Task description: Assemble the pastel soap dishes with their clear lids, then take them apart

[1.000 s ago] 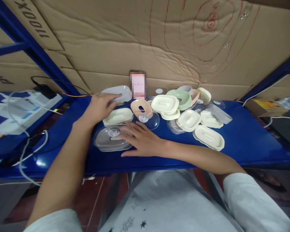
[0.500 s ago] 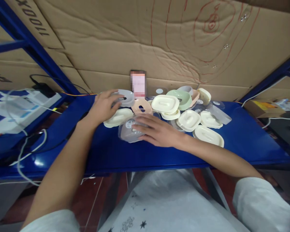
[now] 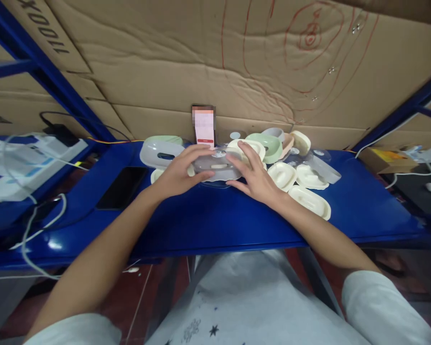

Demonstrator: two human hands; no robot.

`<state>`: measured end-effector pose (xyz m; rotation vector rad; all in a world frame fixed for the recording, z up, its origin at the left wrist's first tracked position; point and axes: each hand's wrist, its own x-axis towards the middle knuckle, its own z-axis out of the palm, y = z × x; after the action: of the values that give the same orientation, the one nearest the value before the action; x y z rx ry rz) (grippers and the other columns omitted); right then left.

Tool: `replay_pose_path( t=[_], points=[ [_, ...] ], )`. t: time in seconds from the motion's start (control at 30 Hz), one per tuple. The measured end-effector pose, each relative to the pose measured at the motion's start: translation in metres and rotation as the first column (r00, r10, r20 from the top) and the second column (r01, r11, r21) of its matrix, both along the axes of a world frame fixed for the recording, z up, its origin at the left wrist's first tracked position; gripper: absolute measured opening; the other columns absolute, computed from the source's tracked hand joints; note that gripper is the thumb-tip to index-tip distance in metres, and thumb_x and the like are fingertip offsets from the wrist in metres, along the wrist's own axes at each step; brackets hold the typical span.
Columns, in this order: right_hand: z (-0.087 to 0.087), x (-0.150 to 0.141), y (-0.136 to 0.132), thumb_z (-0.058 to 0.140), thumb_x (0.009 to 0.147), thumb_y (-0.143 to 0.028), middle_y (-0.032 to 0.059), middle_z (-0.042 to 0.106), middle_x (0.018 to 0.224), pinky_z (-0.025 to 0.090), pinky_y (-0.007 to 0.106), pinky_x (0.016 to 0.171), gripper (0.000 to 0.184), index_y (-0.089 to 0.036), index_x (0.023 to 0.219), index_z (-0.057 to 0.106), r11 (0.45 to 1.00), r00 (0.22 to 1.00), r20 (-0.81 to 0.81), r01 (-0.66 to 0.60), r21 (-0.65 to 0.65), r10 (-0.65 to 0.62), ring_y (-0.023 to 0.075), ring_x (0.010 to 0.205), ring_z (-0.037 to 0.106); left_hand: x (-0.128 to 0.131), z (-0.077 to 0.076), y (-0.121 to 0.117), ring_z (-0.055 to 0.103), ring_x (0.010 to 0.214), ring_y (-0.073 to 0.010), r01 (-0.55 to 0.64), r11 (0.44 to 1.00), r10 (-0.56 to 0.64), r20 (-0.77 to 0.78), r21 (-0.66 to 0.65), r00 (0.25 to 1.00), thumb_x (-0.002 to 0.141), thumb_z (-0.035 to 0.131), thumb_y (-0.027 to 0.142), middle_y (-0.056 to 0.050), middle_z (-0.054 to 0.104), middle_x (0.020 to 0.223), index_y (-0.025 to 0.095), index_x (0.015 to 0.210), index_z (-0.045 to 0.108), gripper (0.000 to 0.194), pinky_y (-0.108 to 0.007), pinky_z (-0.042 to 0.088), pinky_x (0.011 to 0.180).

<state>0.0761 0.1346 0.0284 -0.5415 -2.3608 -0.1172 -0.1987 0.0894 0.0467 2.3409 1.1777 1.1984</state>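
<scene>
A clear plastic lid [image 3: 215, 171] with a round sticker lies between my two hands, over a grey part with a slot that looks like a soap dish. My left hand [image 3: 181, 173] grips the lid's left side, thumb at the near edge and fingers over the far edge. On the right side, my right hand [image 3: 255, 175] holds the lid between thumb and fingers, with the index finger raised. Left of them sits a grey soap dish [image 3: 154, 152] with an oval hole, and a green dish [image 3: 170, 139] shows behind it. A cream tray [image 3: 156, 176] is partly hidden by my left hand.
Several cream trays [image 3: 311, 202] lie on the blue table [image 3: 219, 220] at right. Behind are another green dish [image 3: 269, 146] and clear lids. A lit phone [image 3: 204, 129] leans on the cardboard [image 3: 158, 86]; a dark phone [image 3: 122, 188] lies at left. White cables [image 3: 30, 230] hang farther left.
My left hand has left the grey dish at the back and come right, onto the clear lid. The lid and my right hand have moved right and away from me.
</scene>
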Motion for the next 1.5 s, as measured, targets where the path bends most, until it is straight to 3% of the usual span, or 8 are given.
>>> replay_pose_path(
  t=[0.17, 0.4, 0.63, 0.8, 1.07, 1.2, 1.3, 1.5],
  points=[
    [-0.008, -0.006, -0.010, 0.055, 0.106, -0.018, 0.0020, 0.027, 0.178, 0.026, 0.065, 0.132, 0.082, -0.046, 0.171, 0.013, 0.989, 0.989, 0.106, 0.087, 0.120, -0.100, 0.0308, 0.164, 0.026, 0.007, -0.011, 0.006, 0.058, 0.140, -0.0296, 0.058, 0.987, -0.008, 0.318, -0.149, 0.948, 0.092, 0.076, 0.058, -0.010, 0.065, 0.145, 0.028, 0.134, 0.069, 0.052, -0.047, 0.045, 0.120],
    [-0.012, -0.009, -0.013, 0.051, 0.107, -0.018, 0.0054, 0.032, 0.176, 0.020, 0.063, 0.134, 0.071, -0.035, 0.171, 0.026, 0.986, 0.985, 0.124, 0.099, 0.131, -0.116, 0.0296, 0.165, 0.024, 0.024, -0.017, 0.001, 0.068, 0.128, -0.0293, 0.024, 0.951, 0.167, 0.574, -0.310, 0.802, 0.098, 0.063, 0.067, -0.009, 0.073, 0.134, 0.027, 0.127, 0.070, 0.051, -0.048, 0.056, 0.108],
    [-0.009, -0.008, -0.007, 0.047, 0.110, -0.020, 0.0122, 0.070, 0.141, 0.038, 0.054, 0.122, 0.045, -0.027, 0.153, 0.058, 0.999, 0.980, 0.195, -0.036, 0.024, 0.031, 0.0281, 0.133, 0.061, 0.010, -0.014, 0.007, 0.067, 0.128, -0.0262, -0.249, 0.967, 0.251, 0.298, -0.045, 0.921, 0.105, 0.049, 0.063, -0.011, 0.068, 0.140, 0.029, 0.140, 0.059, 0.050, -0.047, 0.057, 0.106],
    [0.008, 0.004, -0.004, 0.050, 0.111, -0.031, 0.0100, 0.075, 0.126, 0.043, 0.047, 0.110, 0.035, -0.025, 0.141, 0.068, 0.981, 0.965, 0.189, -0.189, 0.035, 0.179, 0.0253, 0.119, 0.065, -0.006, -0.011, 0.012, 0.053, 0.142, -0.0275, -0.396, 0.902, 0.401, 0.004, 0.172, 0.916, 0.101, 0.059, 0.060, -0.012, 0.059, 0.145, 0.028, 0.136, 0.062, 0.048, -0.050, 0.042, 0.124],
    [0.046, 0.018, 0.054, 0.053, 0.108, -0.035, 0.0144, 0.074, 0.126, 0.041, 0.053, 0.107, 0.039, -0.021, 0.142, 0.068, 0.968, 0.962, 0.110, 0.244, 0.064, -0.250, 0.0333, 0.119, 0.062, -0.026, -0.033, 0.025, 0.035, 0.158, -0.0385, -0.330, 0.943, 0.298, -0.334, -0.039, 0.894, 0.107, 0.042, 0.056, -0.015, 0.048, 0.164, 0.023, 0.153, 0.052, 0.058, -0.069, 0.021, 0.127],
    [0.051, 0.018, 0.074, 0.057, 0.107, -0.043, 0.0182, 0.058, 0.155, 0.028, 0.064, 0.121, 0.051, -0.018, 0.151, 0.059, 0.958, 0.938, 0.202, 0.287, 0.006, -0.283, 0.0385, 0.144, 0.049, -0.014, -0.034, 0.018, 0.023, 0.164, -0.0408, -0.362, 0.932, 0.319, -0.438, -0.016, 0.841, 0.110, 0.030, 0.049, -0.015, 0.033, 0.175, 0.022, 0.162, 0.044, 0.060, -0.074, 0.012, 0.126],
    [0.051, 0.029, 0.061, 0.050, 0.109, -0.053, 0.0176, 0.040, 0.170, 0.021, 0.066, 0.125, 0.061, -0.022, 0.162, 0.045, 0.972, 0.951, 0.215, 0.234, -0.027, -0.223, 0.0370, 0.157, 0.035, -0.006, -0.033, 0.013, 0.027, 0.162, -0.0411, -0.332, 0.943, 0.302, -0.454, 0.014, 0.838, 0.110, 0.032, 0.053, -0.016, 0.034, 0.174, 0.021, 0.162, 0.044, 0.063, -0.072, 0.013, 0.127],
    [0.036, 0.076, 0.012, 0.048, 0.110, -0.050, 0.0122, 0.052, 0.163, 0.028, 0.058, 0.124, 0.046, -0.028, 0.148, 0.062, 0.991, 0.966, 0.223, 0.136, -0.008, -0.131, 0.0339, 0.150, 0.047, -0.004, -0.036, 0.012, 0.032, 0.160, -0.0388, -0.303, 0.953, 0.267, -0.466, -0.003, 0.843, 0.108, 0.037, 0.060, -0.019, 0.034, 0.173, 0.021, 0.166, 0.037, 0.070, -0.067, 0.018, 0.128]
  ],
)
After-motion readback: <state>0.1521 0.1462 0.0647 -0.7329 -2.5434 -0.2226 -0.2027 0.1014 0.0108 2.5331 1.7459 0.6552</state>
